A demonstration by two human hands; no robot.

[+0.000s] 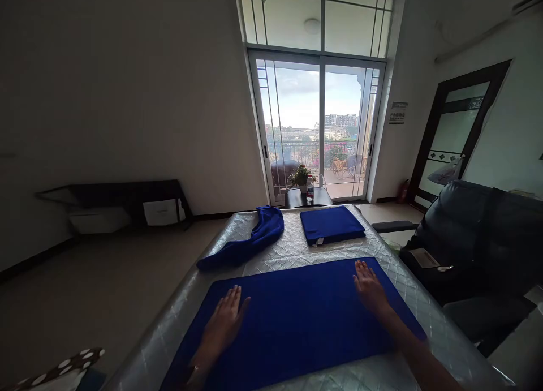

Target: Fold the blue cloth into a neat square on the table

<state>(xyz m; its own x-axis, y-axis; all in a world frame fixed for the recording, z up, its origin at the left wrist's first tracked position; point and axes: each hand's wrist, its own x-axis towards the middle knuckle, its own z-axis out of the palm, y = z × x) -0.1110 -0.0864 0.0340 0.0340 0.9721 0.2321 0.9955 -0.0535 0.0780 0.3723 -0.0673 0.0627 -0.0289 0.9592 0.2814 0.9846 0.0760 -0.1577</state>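
A blue cloth lies spread flat across the near part of a silvery quilted surface. On its left side rests my left hand, open, with the fingers stretched forward. My right hand lies open and flat near the cloth's far right corner. Beyond it, a folded blue cloth sits in a neat rectangle with a white tag at its front edge. To the left of that stack, another blue cloth lies crumpled in a curved heap.
A black armchair stands close on the right. Behind the far edge, a small table holds a potted plant and a bottle. A dark low bench is by the left wall. Sliding glass doors fill the back.
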